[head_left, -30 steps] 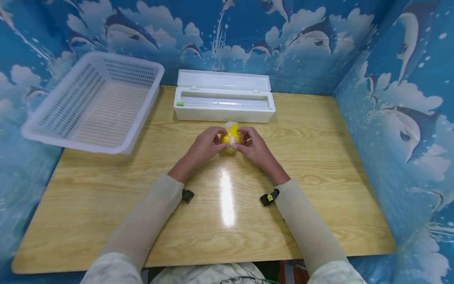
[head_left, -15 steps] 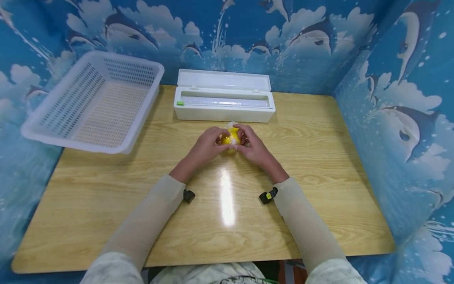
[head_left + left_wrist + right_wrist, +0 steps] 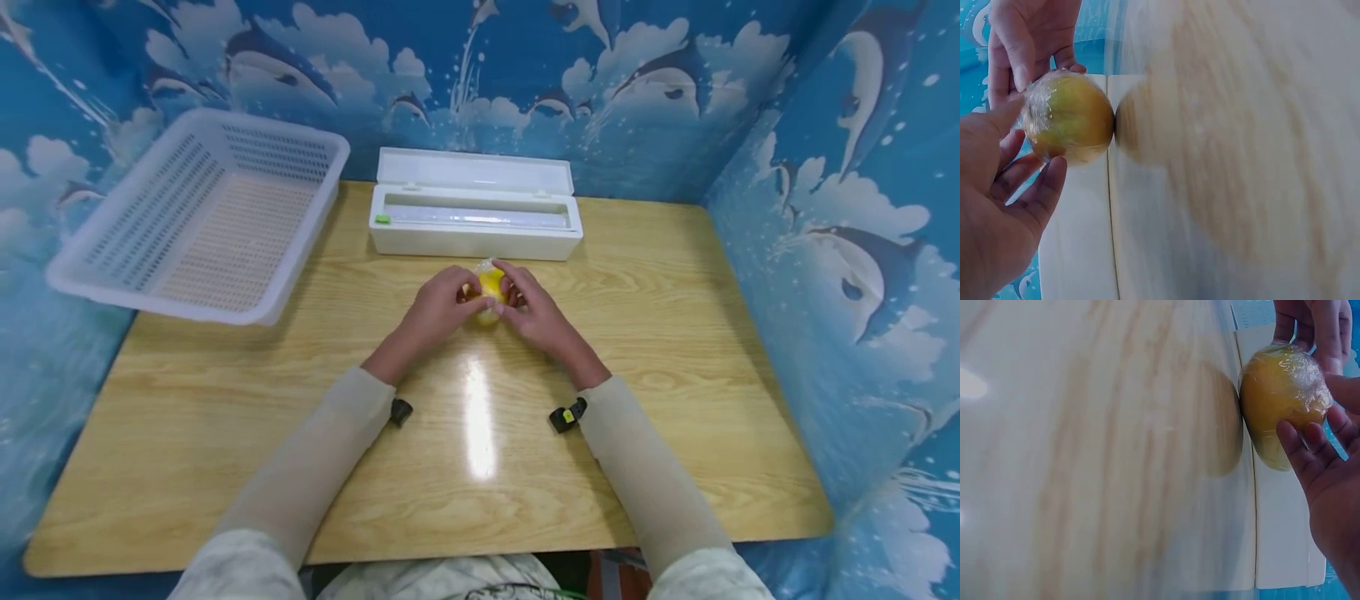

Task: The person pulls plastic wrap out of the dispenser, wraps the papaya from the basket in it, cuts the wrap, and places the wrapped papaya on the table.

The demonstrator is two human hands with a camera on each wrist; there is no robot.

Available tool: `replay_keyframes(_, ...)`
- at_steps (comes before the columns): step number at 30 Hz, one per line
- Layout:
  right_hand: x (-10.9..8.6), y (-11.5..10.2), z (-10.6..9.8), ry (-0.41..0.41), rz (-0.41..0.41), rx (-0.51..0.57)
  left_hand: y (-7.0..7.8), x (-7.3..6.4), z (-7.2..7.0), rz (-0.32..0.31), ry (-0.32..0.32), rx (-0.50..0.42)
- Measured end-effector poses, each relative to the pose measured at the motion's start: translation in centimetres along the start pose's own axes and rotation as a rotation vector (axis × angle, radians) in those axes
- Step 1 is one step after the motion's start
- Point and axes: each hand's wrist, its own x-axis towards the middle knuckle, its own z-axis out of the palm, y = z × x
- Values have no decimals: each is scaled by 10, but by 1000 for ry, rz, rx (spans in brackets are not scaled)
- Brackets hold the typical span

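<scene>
A yellow fruit [image 3: 492,285] wrapped in clear cling film [image 3: 1037,106] sits on the table near the middle. In the left wrist view the fruit is round with a greenish patch; from the right wrist it looks oval and more orange. My left hand [image 3: 441,302] holds its left side between thumb and fingers. On the other side my right hand [image 3: 538,307] grips it the same way, index finger reaching over the top. Both thumbs meet at the near side, where the film bunches. In the right wrist view creases of film [image 3: 1310,381] lie under the fingers.
Just behind the hands stands a white cling film box [image 3: 476,243], lid raised, with a film roll [image 3: 480,216] and a green slider [image 3: 382,219] inside. A white slotted plastic basket [image 3: 262,312] is at the back left. Dolphin-print curtains [image 3: 787,167] surround the wooden table [image 3: 637,467].
My right index finger has moved further over the fruit's top, and both thumbs have shifted slightly at the near side. The fruit, box and basket stay in place.
</scene>
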Motion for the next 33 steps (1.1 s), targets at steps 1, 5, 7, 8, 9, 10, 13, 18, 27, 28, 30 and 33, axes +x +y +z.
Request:
replay_keyframes(1, 0, 0, 0, 2, -2, -3, 1, 0, 0, -7, 2, 0)
replay_keyframes(5, 1, -1, 2, 20, 8, 0, 2, 0, 0, -24, 15, -10)
replay_keyframes(7, 2, -3, 3, 37, 24, 10, 2, -1, -1, -31, 18, -18)
replay_keyframes(8, 2, -3, 4, 49, 35, 25, 1, -1, -2, -36, 18, -27)
replay_keyframes(9, 2, -2, 4, 67, 49, 43, 0, -2, -3, -43, 21, -39)
replay_keyframes(10, 2, -1, 5, 88, 66, 61, -1, -3, -4, -54, 20, -51)
replay_keyframes(13, 3, 3, 7, 175, 134, 113, -5, -5, -6, -88, 6, -94)
replay_keyframes(18, 3, 10, 9, 252, 272, 178, -12, -6, -8, -141, -47, -203)
replay_keyframes(27, 4, 10, 9, 165, 461, 303, -22, -7, -10, -213, -77, -333)
replay_keyframes(28, 4, 9, 8, 164, 466, 317, -22, -7, -10, -214, -70, -318)
replay_keyframes(30, 3, 9, 8, 164, 472, 333, -22, -7, -12, -214, -47, -271)
replay_keyframes(33, 3, 10, 9, 174, 467, 351, -21, -8, -14, -185, -7, -181)
